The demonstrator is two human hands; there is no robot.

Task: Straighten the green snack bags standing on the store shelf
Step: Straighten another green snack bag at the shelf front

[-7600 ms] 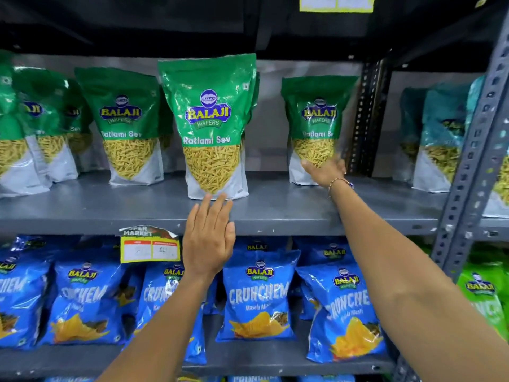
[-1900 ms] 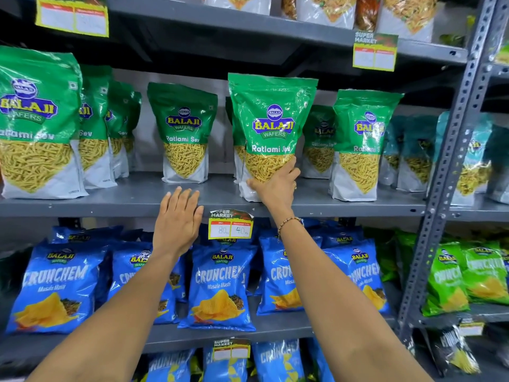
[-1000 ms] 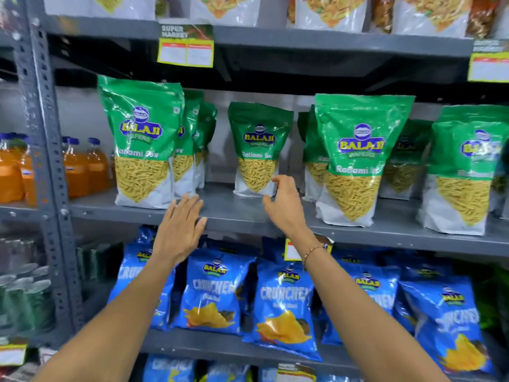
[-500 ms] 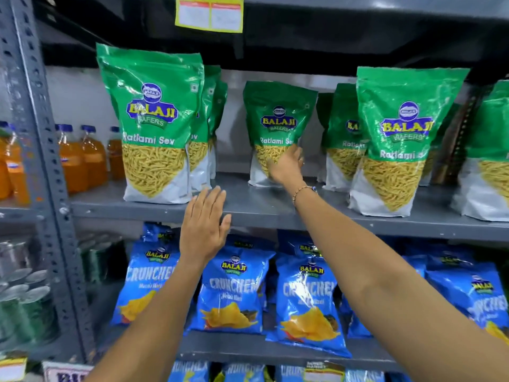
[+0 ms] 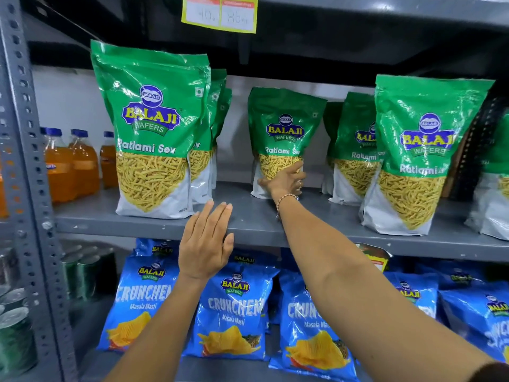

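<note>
Right hand point(image 5: 285, 180) grasping mid-frame green snack bag point(image 5: 283, 128) low, left hand point(image 5: 206, 244) released; probably light, crinkly, slippery, best gripped near base.

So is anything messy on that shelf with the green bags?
A little. The middle Ratlami Sev bag sits far back on the shelf, behind the front bags, so the row is uneven. The right hand is on it. Nothing looks spilled or torn.

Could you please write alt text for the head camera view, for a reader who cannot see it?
A person's right hand presses the lower front of a green snack bag standing far back on a grey shelf, while the left hand hovers open at the shelf edge. More green bags flank it; blue chip bags fill the shelf below.
</note>
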